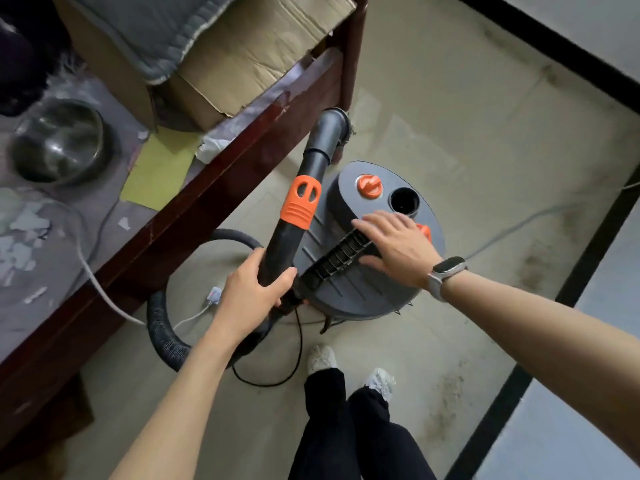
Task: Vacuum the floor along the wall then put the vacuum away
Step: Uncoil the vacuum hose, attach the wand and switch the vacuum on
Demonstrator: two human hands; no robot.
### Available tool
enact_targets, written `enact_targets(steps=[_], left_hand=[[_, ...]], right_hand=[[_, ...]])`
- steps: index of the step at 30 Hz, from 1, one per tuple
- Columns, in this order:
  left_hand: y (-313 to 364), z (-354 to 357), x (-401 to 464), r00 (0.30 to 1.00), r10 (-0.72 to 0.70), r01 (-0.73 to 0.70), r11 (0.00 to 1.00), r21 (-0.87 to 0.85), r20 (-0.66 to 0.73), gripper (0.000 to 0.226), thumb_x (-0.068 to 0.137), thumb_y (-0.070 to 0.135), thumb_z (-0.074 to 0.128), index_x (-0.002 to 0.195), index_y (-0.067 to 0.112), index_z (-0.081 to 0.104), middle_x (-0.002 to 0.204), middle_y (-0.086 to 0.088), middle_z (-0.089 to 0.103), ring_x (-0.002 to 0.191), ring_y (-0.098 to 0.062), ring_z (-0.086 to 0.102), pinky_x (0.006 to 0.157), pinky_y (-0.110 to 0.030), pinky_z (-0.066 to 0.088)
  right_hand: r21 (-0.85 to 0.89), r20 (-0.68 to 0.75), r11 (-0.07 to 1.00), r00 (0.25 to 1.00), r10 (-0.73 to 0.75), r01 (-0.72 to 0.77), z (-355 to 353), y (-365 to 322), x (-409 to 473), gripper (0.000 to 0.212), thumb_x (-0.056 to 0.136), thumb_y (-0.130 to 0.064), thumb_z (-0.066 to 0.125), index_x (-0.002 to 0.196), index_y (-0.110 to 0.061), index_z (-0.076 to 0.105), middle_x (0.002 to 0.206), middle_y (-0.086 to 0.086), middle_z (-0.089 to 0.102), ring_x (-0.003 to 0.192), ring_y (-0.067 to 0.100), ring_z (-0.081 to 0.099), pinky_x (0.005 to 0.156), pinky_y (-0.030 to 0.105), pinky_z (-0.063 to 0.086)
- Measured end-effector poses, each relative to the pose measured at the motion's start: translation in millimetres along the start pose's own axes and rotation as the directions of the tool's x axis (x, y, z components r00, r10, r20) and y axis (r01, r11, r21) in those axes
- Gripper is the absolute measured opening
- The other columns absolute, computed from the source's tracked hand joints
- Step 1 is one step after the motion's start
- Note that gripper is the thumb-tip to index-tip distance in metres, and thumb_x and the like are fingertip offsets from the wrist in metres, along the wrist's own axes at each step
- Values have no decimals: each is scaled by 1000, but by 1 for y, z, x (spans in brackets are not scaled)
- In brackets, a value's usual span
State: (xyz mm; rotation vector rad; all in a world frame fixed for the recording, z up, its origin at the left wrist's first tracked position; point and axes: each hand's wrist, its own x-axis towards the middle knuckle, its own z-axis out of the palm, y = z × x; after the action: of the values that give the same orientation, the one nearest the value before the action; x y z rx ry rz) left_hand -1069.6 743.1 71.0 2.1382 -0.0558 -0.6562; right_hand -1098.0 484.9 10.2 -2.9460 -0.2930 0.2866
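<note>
Grey round canister vacuum sits on the beige concrete floor, just beside the corner leg of a dark red wooden table. Its black ribbed carry handle runs across the lid; orange knob and open round port on the far part of the lid. Right hand lies over the handle, fingers straight and spread, not curled around it; silver-banded watch on that wrist. Left hand grips the black vacuum wand, fingers wrapped round it below the orange collar; wand's grey nozzle end points at the table leg. Black corrugated hose loops on the floor under the table edge, thin black cord near it. On the table: cardboard box, steel bowl, yellow sheet. Person's white shoes stand just short of the canister.
</note>
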Motion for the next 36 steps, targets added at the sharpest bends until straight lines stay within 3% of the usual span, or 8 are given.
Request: enact_targets(steps=[2, 4, 8, 12, 20, 25, 30, 36], left_hand=[[-9, -8, 10, 1000, -9, 9, 1000, 4, 0, 14, 85, 26, 64, 81, 18, 53, 56, 5, 56, 48, -11, 55, 62, -34, 50], [-15, -9, 19, 1000, -11, 11, 1000, 2, 7, 13, 84, 27, 64, 81, 21, 53, 57, 5, 56, 48, -11, 56, 62, -36, 50], [-19, -5, 32, 1000, 9, -9, 999, 42, -7, 19, 82, 40, 64, 79, 25, 52, 68, 6, 60, 66, -18, 63, 67, -37, 49], [-14, 1, 48, 1000, 11, -10, 999, 53, -13, 23, 76, 49, 59, 79, 27, 50, 70, 8, 60, 73, -22, 64, 72, -40, 51], [8, 15, 74, 1000, 29, -29, 995, 91, -2, 18, 84, 41, 61, 81, 27, 52, 66, 6, 61, 73, -19, 63, 73, -40, 50], [22, 23, 84, 999, 28, -24, 995, 102, -40, 20, 83, 43, 62, 78, 27, 52, 68, 8, 60, 76, -22, 62, 73, -40, 49], [37, 33, 95, 997, 8, 3, 988, 152, -71, 17, 85, 40, 61, 81, 27, 52, 65, 6, 59, 69, -18, 60, 66, -37, 48], [65, 57, 117, 993, -2, 22, 985, 169, -122, 20, 84, 45, 61, 82, 28, 51, 71, 6, 60, 74, -21, 59, 72, -42, 51]], right_hand=[[-160, 35, 963, 976, -216, 219, 17, 0, 23, 68, 70, -49, 75, 124, -11, 61, 115, 11, 66, 112, 31, 61, 95, 57, 43], [-255, 56, 901, 936, -348, 350, 34, 0, 37, 62, 70, -55, 70, 113, -10, 68, 98, 12, 69, 95, 31, 67, 92, 56, 46], [-294, -27, 885, 923, -384, 360, 45, 1, 47, 62, 80, -56, 35, 96, -9, 71, 79, 9, 65, 68, 28, 64, 89, 51, 50], [-340, -76, 852, 892, -446, 397, 47, 9, 50, 61, 80, -61, 41, 90, -9, 70, 76, 6, 64, 68, 26, 64, 91, 48, 50], [-406, -213, 854, 875, -435, 326, 57, 22, 49, 63, 68, -66, 61, 89, -8, 70, 75, 5, 63, 69, 25, 61, 93, 44, 51], [-432, -200, 854, 893, -404, 290, 50, 36, 60, 64, 64, -70, 66, 79, -8, 67, 65, 5, 57, 61, 26, 56, 95, 43, 50], [-413, -142, 881, 939, -312, 230, 38, 60, 78, 64, 60, -73, 68, 66, -9, 64, 56, 6, 55, 54, 26, 56, 88, 41, 54], [-348, -151, 931, 973, -174, 113, 25, 97, 97, 62, 53, -70, 75, 58, -9, 62, 51, 7, 58, 50, 27, 57, 79, 39, 55]])
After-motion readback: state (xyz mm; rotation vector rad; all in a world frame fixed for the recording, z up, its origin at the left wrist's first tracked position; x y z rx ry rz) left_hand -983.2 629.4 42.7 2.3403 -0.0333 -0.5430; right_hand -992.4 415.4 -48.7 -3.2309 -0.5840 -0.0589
